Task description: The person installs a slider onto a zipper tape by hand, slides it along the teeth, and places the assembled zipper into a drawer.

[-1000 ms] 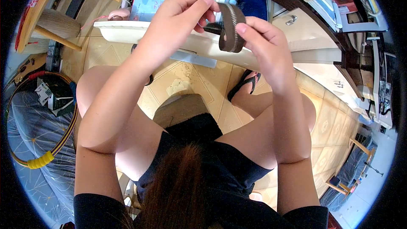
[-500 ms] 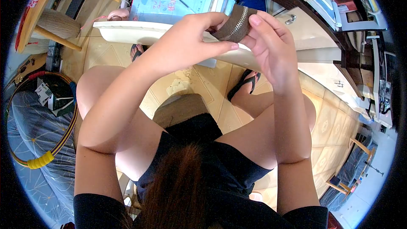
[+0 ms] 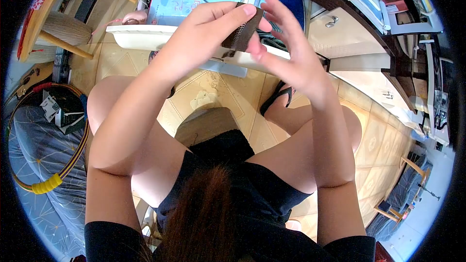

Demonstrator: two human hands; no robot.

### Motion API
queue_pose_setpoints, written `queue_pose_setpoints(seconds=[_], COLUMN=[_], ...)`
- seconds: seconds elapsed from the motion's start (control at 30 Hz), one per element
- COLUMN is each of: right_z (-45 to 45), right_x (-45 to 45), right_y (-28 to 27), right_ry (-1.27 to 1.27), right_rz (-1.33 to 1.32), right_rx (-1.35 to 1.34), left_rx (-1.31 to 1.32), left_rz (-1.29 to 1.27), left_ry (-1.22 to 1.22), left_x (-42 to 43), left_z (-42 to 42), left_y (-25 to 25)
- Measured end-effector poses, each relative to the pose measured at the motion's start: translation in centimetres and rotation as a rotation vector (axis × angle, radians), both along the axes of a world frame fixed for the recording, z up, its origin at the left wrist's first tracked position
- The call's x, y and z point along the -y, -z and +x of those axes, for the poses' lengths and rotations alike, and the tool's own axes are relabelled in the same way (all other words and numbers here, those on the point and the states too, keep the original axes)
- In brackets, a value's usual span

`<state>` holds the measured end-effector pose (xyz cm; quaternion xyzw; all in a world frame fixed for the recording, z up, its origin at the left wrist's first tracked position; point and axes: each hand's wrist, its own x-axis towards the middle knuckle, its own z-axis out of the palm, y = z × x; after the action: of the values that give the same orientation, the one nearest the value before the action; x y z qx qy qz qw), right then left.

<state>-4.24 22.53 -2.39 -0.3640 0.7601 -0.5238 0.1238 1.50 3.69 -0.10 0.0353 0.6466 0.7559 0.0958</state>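
A brown zipper (image 3: 245, 35) with metal teeth, looped or rolled into a short band, is pinched between the thumb and fingers of my left hand (image 3: 211, 29). My right hand (image 3: 296, 63) is just to the right of it, fingers spread and slightly blurred. Its fingertips are close to the zipper's right edge; whether they touch it I cannot tell. Both hands are raised above a pulled-out white drawer (image 3: 141, 39).
A clear blue pouch (image 3: 170, 12) with pens lies in the drawer. On the right is a white cabinet door (image 3: 320, 31) with a metal knob. A taped hoop (image 3: 46, 183) leans at the left, below a wooden stool (image 3: 41, 14). Tiled floor (image 3: 204, 90) lies below.
The zipper has shifted left and turned, its teeth now facing left. My right hand has come off its earlier grip and spread its fingers. My left thumb has moved on top of the band.
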Motion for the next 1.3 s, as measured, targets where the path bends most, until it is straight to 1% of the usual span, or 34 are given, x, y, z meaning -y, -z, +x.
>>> queue_pose_setpoints(seconds=[0.07, 0.13, 0.2, 0.23, 0.33, 0.37, 0.47, 0.53, 0.57, 0.7, 0.73, 0.8, 0.87, 0.9, 1.0, 1.03, 1.13, 1.23, 1.3], right_z=[0.5, 1.4, 1.5, 1.6, 1.2, 1.3, 0.7, 0.5, 0.4, 0.4, 0.2, -0.3, -0.8, -1.0, -1.4, -1.5, -1.9, -2.6, -3.4], right_x=[0.1, 0.5, 1.0, 1.3, 1.6, 1.4, 1.0, 1.0, 1.0, 0.8, 0.7, 0.5, 0.2, 0.1, -0.1, -0.1, -0.5, -1.3, -1.8], right_y=[-0.5, -0.4, -0.6, -0.5, 0.8, 0.7, 0.0, -0.2, -0.3, -1.4, -1.7, -2.1, -1.8, -1.6, -1.4, -1.5, -1.8, -2.0, -1.9], right_ry=[-0.109, -0.123, -0.145, -0.149, -0.087, -0.088, -0.082, -0.055, -0.042, 0.069, 0.058, 0.038, 0.050, 0.065, 0.103, 0.119, 0.143, 0.149, 0.187], right_rz=[0.057, 0.022, 0.059, -0.035, -0.094, -0.109, -0.016, -0.058, -0.078, -0.288, -0.349, -0.472, -0.536, -0.547, -0.576, -0.582, -0.604, -0.643, -0.682], right_rx=[-0.042, 0.127, 0.120, 0.135, 0.298, 0.346, 0.392, 0.447, 0.474, 0.820, 0.852, 0.913, 0.915, 0.910, 0.875, 0.856, 0.820, 0.764, 0.710], left_rx=[0.024, 0.049, 0.076, 0.068, 0.036, 0.022, -0.004, 0.003, -0.025, -0.125, -0.148, -0.155, -0.144, -0.140, 0.017, -0.068, -0.055, -0.039, -0.013], left_rz=[0.119, 0.239, 0.358, 0.355, 0.453, 0.460, 0.501, 0.559, 0.484, 0.145, 0.050, 0.029, -0.022, -0.102, -0.457, -0.422, -0.454, -0.390, -0.408], left_ry=[0.019, 0.021, 0.007, 0.066, 0.085, 0.053, -0.040, -0.096, -0.095, -0.120, -0.133, -0.112, -0.046, 0.092, 0.355, 0.336, 0.345, 0.296, 0.302], left_x=[-0.1, -0.2, -0.4, -0.1, -0.1, -0.2, -0.1, 0.0, 0.3, 2.1, 2.3, 1.9, 1.3, 1.4, 0.9, 0.6, 0.7, 0.7, 0.8], left_z=[0.0, 0.1, 0.2, 0.1, -0.4, -0.5, -0.7, -0.9, -1.0, -1.3, -1.3, -1.2, -0.7, -0.6, -0.1, 0.0, -0.1, -0.2, -0.1], left_y=[-0.1, -0.3, -0.9, -1.3, -0.4, -0.5, -0.7, -0.8, -0.5, 0.2, 0.2, 0.5, 0.8, 0.9, 0.6, 1.5, 1.1, 0.8, 0.5])
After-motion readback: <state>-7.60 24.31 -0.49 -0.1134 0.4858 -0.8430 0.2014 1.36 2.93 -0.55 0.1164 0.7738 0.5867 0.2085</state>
